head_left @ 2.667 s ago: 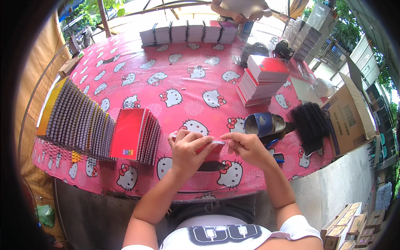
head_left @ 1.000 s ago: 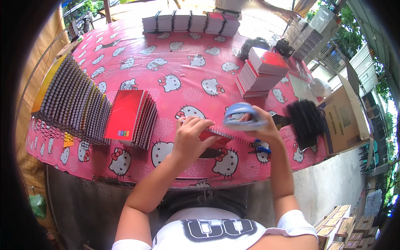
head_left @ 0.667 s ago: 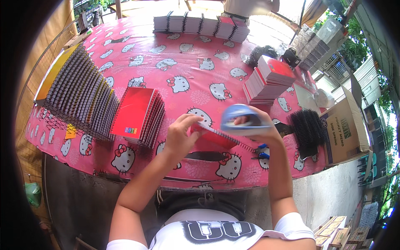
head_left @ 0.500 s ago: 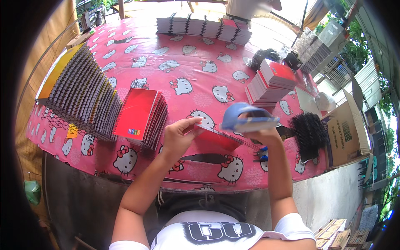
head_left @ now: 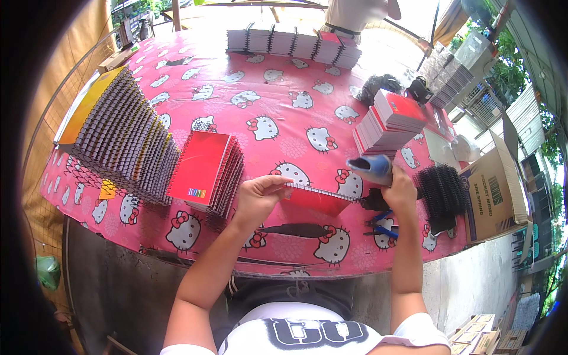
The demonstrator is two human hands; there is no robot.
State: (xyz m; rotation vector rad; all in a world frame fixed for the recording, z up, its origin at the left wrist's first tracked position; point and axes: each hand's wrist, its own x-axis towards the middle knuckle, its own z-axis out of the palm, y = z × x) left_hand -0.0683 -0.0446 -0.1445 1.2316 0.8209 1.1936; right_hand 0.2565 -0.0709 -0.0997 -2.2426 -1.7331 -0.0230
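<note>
My left hand (head_left: 260,200) pinches the left end of a red notebook (head_left: 316,204), close to its spiral-bound edge. That notebook stands on its side, with the wire coil along the top and its red cover facing me. In my right hand (head_left: 401,188) is a blue tube-shaped tool (head_left: 370,168), its nozzle pointing left, above the right end of the coil. The fingers wrap round its rear end. Under my right wrist lie pliers (head_left: 384,231) with blue handles. A stack of red spiral notebooks (head_left: 204,165) stands to the left of my left hand.
A tall stack of spiral notebooks (head_left: 127,133) stands at far left. Unbound red-covered books (head_left: 387,121) are piled at right, near black coils (head_left: 441,192) and an open cardboard box (head_left: 494,192). More books (head_left: 293,42) line the far edge, where another person (head_left: 355,15) stands.
The blue tool has turned so its nozzle points left, and my right hand has moved slightly right. The pliers now show more fully. My left hand keeps its pinch on the notebook.
</note>
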